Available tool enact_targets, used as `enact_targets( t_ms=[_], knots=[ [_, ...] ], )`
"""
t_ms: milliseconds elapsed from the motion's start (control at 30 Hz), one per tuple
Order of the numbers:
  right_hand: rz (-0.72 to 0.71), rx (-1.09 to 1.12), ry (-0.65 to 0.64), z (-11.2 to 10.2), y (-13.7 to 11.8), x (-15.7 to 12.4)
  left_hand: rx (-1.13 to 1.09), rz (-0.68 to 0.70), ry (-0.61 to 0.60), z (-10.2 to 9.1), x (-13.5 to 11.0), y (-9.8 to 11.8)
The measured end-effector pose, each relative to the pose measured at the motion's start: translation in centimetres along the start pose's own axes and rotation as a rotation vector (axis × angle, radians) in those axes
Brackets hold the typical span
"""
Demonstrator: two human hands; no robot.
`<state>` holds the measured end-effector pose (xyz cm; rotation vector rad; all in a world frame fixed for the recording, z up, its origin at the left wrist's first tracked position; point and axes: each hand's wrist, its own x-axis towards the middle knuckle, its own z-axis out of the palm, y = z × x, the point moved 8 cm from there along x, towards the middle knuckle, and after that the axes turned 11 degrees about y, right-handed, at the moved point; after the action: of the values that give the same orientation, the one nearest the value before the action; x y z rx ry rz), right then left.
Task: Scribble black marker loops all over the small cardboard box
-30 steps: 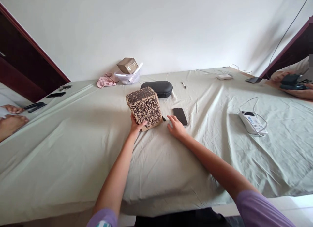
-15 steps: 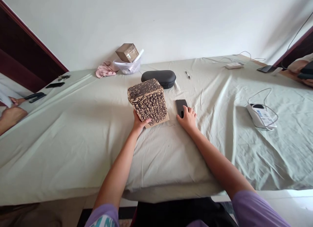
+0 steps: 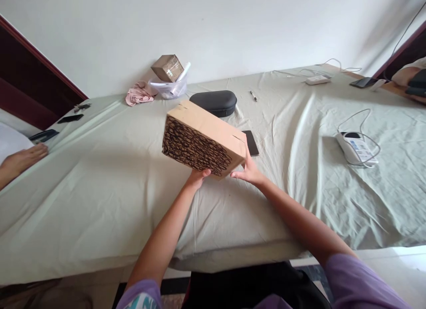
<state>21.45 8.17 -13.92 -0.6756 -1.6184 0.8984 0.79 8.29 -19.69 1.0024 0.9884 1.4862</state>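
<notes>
A cardboard box (image 3: 199, 142) is held tilted above the cloth, its near side covered in black scribbled loops and its upper side plain brown. My left hand (image 3: 197, 180) grips its lower edge, thumb in front and the other fingers hidden beneath. At the right end, my right hand (image 3: 250, 169) is closed round the box's corner, with some fingers out of sight behind it. A dark phone (image 3: 252, 144) lies flat just beyond my right hand, partly covered by the box. Behind the box sits a black hard case (image 3: 216, 102).
A green-grey cloth (image 3: 109, 180) covers the table. At the back are a pink cloth (image 3: 140, 94), a clear tub (image 3: 171, 89) bearing a small carton (image 3: 167, 68), and a pen (image 3: 253, 96). A white device with a cable (image 3: 357, 149) lies right. Another person's hand (image 3: 25, 162) rests at left.
My right hand has left the phone and taken hold of the box's right end. The box has been turned, now showing a plain side on top. The other person's hand at left has shifted.
</notes>
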Motion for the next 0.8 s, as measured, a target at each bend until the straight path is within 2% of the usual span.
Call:
enact_targets(
  t_ms=[67,133,233,300,367,467,567,700,800],
  knots=[
    [0.014,0.051,0.051,0.0,-1.5,0.0,0.009,-0.022,-0.032,0.5,-0.3,-0.5],
    [0.010,0.100,0.079,-0.8,-3.2,0.4,0.012,-0.013,-0.027,-0.1,0.2,-0.4],
    [-0.015,0.128,0.070,-2.9,-5.1,1.4,0.008,0.058,0.032,-2.7,1.6,1.1],
    [0.003,0.124,0.029,-4.4,-5.4,2.0,0.039,0.134,0.078,-4.7,2.4,2.7],
    [0.031,0.123,-0.030,-5.3,-5.2,2.2,0.162,0.198,0.065,-5.8,2.5,3.9],
    [0.054,0.129,-0.089,-6.0,-4.4,1.9,0.347,0.204,-0.049,-5.5,2.1,4.2],
    [0.082,0.131,-0.094,-6.0,-3.6,1.7,0.360,0.169,-0.105,-4.7,1.5,3.7],
    [0.086,0.071,0.003,-5.7,-3.0,1.8,0.197,0.178,0.011,-4.6,1.6,3.6],
    [0.077,0.048,0.068,-4.3,-2.4,1.5,0.061,0.134,0.051,-4.1,1.6,3.1]
  ],
)
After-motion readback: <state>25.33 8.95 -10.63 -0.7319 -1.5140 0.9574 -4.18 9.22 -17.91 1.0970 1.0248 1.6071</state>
